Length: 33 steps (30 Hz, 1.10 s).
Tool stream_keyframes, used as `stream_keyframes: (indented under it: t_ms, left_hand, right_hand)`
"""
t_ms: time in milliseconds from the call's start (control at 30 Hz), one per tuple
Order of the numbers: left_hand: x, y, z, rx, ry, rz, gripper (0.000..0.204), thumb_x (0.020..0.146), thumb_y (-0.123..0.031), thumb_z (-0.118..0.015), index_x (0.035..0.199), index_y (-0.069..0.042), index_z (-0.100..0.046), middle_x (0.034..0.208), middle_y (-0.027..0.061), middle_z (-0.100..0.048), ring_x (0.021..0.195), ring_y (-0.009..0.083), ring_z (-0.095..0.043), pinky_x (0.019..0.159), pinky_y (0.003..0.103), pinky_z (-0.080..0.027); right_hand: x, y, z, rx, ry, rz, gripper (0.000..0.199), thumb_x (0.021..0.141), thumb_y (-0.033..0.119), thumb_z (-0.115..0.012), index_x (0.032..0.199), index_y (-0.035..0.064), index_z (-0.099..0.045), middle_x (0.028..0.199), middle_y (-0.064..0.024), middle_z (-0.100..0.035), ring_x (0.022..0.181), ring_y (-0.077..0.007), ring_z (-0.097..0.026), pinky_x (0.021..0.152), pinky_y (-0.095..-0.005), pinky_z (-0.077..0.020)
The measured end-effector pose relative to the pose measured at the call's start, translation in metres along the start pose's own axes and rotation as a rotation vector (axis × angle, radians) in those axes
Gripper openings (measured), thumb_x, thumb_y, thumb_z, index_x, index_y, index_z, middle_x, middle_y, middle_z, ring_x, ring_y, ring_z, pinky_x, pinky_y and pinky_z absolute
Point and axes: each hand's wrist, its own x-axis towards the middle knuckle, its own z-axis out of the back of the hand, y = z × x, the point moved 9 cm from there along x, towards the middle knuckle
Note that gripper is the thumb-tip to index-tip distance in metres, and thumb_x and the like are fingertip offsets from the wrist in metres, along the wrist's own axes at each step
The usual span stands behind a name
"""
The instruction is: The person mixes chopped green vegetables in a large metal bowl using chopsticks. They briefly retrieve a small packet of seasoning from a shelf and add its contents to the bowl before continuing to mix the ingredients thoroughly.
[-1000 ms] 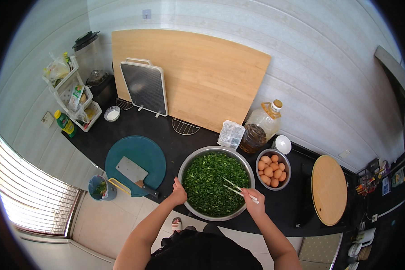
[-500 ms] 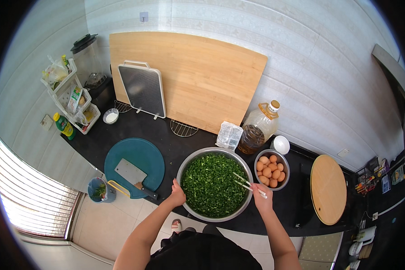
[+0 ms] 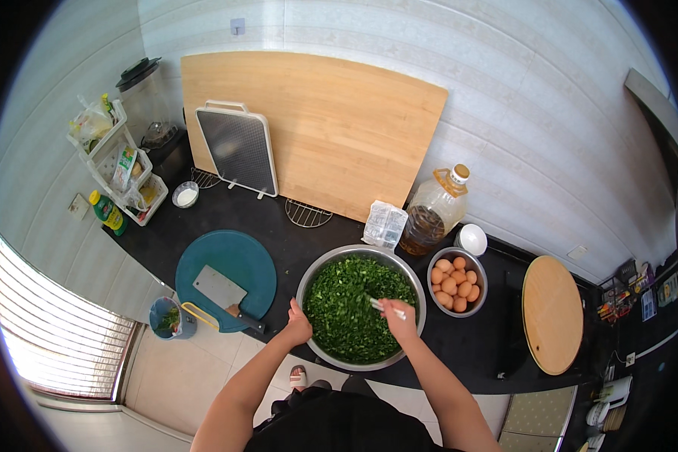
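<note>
A large stainless steel bowl (image 3: 361,367) full of chopped green leaves (image 3: 343,301) stands at the counter's front edge. My left hand (image 3: 300,324) is closed on its left rim, with the thumb up along the side. Over the right part of the bowl, my right hand (image 3: 399,319) grips a pair of light chopsticks (image 3: 375,303). Their lower ends are sunk in the greens and hidden. Just right of the bowl sits a smaller metal bowl (image 3: 484,290) of brown eggs (image 3: 449,285).
A cleaver (image 3: 218,288) lies on a round teal cutting board (image 3: 226,245) at left. Behind the bowl are a white packet (image 3: 385,224), a large oil bottle (image 3: 435,211) and white bowls (image 3: 471,239). A round wooden board (image 3: 553,315) lies right; a bin (image 3: 172,319) stands below left.
My right hand has moved left from the bowl's right rim to over the greens. The chopsticks have gone from lying slanted across the surface to dipping into the leaves. My left hand stays put.
</note>
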Motion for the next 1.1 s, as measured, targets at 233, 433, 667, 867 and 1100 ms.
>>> stream_keyframes:
  t_ms: [233,433,667,867,1100]
  left_hand:
    - [0.007,0.003,-0.009,0.004,0.077,-0.081,0.091,0.08,-0.006,-0.054,0.134,0.01,0.018,0.131,0.0386,-0.015,0.118,0.0476,-0.032,0.105,0.045,-0.026]
    - [0.025,0.024,-0.02,0.116,0.0,-0.048,0.096,0.081,-0.005,-0.057,0.139,-0.002,0.019,0.138,0.0294,-0.018,0.12,0.044,-0.038,0.097,0.044,-0.039]
    - [-0.006,-0.002,0.005,-0.04,0.021,0.041,0.095,0.081,-0.006,-0.057,0.14,-0.004,0.017,0.139,0.0285,-0.018,0.122,0.0438,-0.036,0.098,0.045,-0.038]
    - [0.004,0.01,-0.005,-0.044,0.008,0.055,0.097,0.08,-0.007,-0.059,0.141,-0.007,0.017,0.141,0.0252,-0.017,0.123,0.041,-0.037,0.099,0.044,-0.038]
    - [0.011,0.007,-0.006,-0.006,0.021,0.006,0.099,0.08,-0.011,-0.06,0.139,-0.004,0.019,0.138,0.0313,-0.016,0.118,0.0434,-0.039,0.101,0.042,-0.034]
  right_hand:
    - [-0.043,0.046,0.046,-0.18,0.097,0.073,0.023,0.09,0.016,-0.057,0.089,-0.0058,-0.067,0.078,-0.0103,-0.067,0.07,-0.0149,-0.065,0.063,-0.0246,-0.0507]
    - [0.02,0.035,0.065,0.016,-0.137,0.095,0.022,0.091,0.012,-0.054,0.09,-0.007,-0.065,0.081,-0.0107,-0.067,0.071,-0.0145,-0.064,0.066,-0.0252,-0.0508]
    - [0.011,0.049,-0.022,-0.167,0.099,0.295,0.018,0.088,0.011,-0.057,0.093,-0.0042,-0.066,0.082,-0.0112,-0.066,0.071,-0.0147,-0.062,0.067,-0.0243,-0.0485]
    - [0.001,0.047,0.031,-0.054,0.076,0.206,0.019,0.089,0.01,-0.055,0.096,-0.0052,-0.065,0.086,-0.0125,-0.066,0.077,-0.0171,-0.064,0.071,-0.0271,-0.0513]
    - [0.038,-0.004,-0.005,0.231,-0.07,-0.058,0.022,0.091,0.012,-0.054,0.1,-0.0048,-0.065,0.081,-0.0104,-0.067,0.07,-0.0149,-0.063,0.068,-0.0247,-0.0504]
